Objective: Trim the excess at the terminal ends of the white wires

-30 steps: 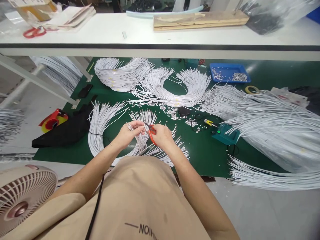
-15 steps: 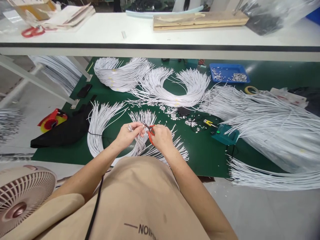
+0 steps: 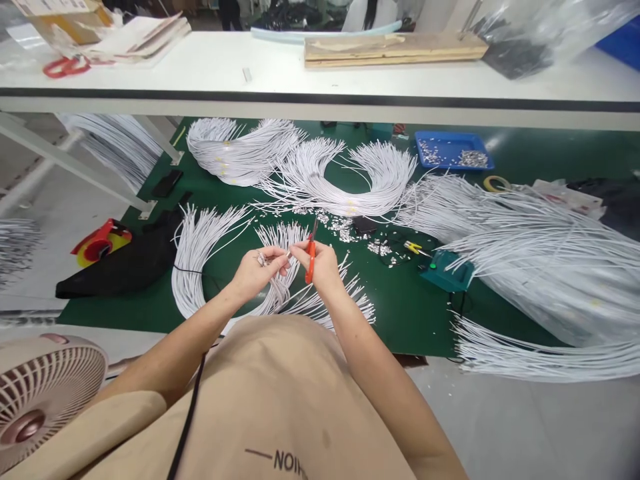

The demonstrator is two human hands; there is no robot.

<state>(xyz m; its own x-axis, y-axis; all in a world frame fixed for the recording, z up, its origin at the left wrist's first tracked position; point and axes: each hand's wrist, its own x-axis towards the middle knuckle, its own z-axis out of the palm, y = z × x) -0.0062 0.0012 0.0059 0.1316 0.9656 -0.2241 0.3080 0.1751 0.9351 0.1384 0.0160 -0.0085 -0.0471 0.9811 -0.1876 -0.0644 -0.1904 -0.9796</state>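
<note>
My left hand (image 3: 256,272) is closed, its thumb and forefinger pinching the end of a thin white wire. Something small and shiny shows at its fingers; I cannot make out what. In my right hand (image 3: 325,265) is a pair of red-handled scissors (image 3: 311,261), blades pointing up and away from the wire. The right thumb and forefinger meet the wire end close to the left fingertips. Under and behind both hands lies a bent bundle of white wires (image 3: 189,280), its cut ends fanned out. More loose wire ends (image 3: 357,300) spread beneath my right wrist.
Small metal terminals (image 3: 343,228) lie scattered beyond my hands. A blue tray (image 3: 453,139) holds more of them. White wire bundles (image 3: 345,200) cover the back and right. A teal device (image 3: 447,270) stands right, a tape dispenser (image 3: 103,241) left. A white shelf (image 3: 210,67) crosses above.
The scissors have turned from pointing at the left fingertips to standing upright in my right hand. The right fingertips have come in to the wire end. My left hand has stayed in place.
</note>
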